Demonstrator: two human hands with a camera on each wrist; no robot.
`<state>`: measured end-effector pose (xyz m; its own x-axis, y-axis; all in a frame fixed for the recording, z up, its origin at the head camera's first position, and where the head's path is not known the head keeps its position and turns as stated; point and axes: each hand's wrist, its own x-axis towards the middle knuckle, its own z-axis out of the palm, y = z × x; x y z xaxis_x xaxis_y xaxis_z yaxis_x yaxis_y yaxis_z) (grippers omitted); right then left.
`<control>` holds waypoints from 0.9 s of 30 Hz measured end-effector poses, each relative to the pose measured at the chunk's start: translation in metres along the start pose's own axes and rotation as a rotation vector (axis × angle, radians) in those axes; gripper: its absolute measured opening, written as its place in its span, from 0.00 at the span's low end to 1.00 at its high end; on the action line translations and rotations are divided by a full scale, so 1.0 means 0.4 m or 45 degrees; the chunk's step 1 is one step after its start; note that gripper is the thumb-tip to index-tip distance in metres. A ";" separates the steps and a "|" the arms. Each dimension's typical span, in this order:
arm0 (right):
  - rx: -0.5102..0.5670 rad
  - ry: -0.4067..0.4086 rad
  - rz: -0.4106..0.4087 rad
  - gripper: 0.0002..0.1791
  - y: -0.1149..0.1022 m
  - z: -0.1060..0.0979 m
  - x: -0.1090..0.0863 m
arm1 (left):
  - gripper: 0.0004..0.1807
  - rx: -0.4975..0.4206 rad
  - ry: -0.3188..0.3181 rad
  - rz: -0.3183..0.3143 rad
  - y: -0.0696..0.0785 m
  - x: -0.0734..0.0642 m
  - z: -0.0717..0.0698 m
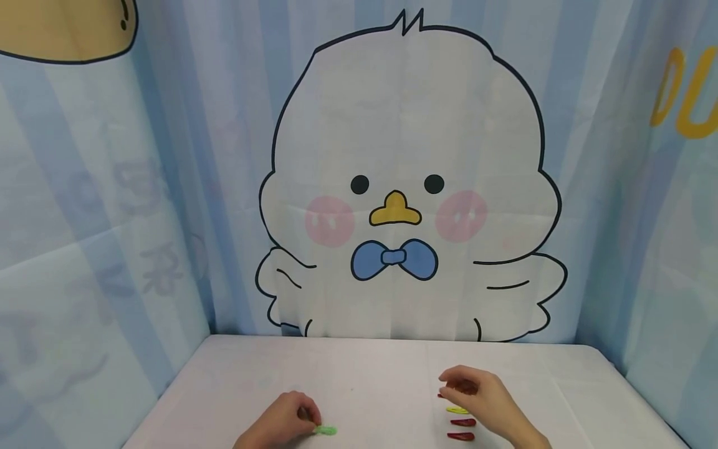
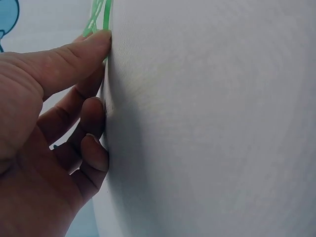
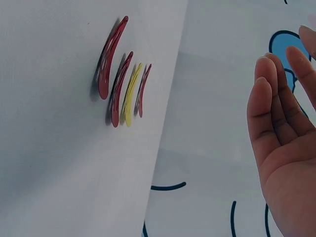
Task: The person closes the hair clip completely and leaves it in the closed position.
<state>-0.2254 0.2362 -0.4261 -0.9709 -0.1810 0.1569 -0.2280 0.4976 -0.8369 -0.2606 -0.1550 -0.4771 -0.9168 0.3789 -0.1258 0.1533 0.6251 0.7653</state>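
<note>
At the front left of the white table, my left hand (image 1: 285, 416) pinches a green snap hair clip (image 1: 326, 430) between thumb and fingers, low at the tabletop. The left wrist view shows the same green clip (image 2: 106, 15) at the thumb tip, its far part cut off by the frame. My right hand (image 1: 483, 399) hovers over a column of hair clips on the right, fingers loosely bent with nothing between them. In the right wrist view these are a red clip (image 3: 107, 66), a second red clip (image 3: 117, 106), a yellow clip (image 3: 129, 106) and a thin-looking red clip (image 3: 141, 96).
The white table (image 1: 387, 390) ends at a back edge against a curtain (image 1: 404, 125) printed with a chick in a blue bow tie. Striped curtain panels (image 1: 78, 262) also close off both sides.
</note>
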 end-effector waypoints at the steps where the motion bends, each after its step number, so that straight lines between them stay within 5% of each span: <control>1: 0.015 -0.003 -0.003 0.14 -0.003 0.001 0.001 | 0.06 -0.001 -0.004 0.007 -0.002 0.000 -0.001; 7: 0.060 -0.014 -0.040 0.13 -0.009 0.006 0.007 | 0.06 -0.027 -0.021 0.046 -0.006 -0.002 -0.007; 16: 0.040 -0.007 -0.063 0.15 -0.016 0.010 0.016 | 0.03 -0.108 -0.012 0.000 0.009 0.000 -0.006; 27: 0.134 0.025 -0.101 0.14 -0.030 0.037 0.014 | 0.04 -0.325 0.147 0.113 0.060 0.002 -0.007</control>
<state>-0.2269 0.2168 -0.4230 -0.9517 -0.1990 0.2339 -0.2959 0.3906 -0.8717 -0.2586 -0.1419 -0.4569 -0.9422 0.3349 0.0102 0.1504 0.3954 0.9061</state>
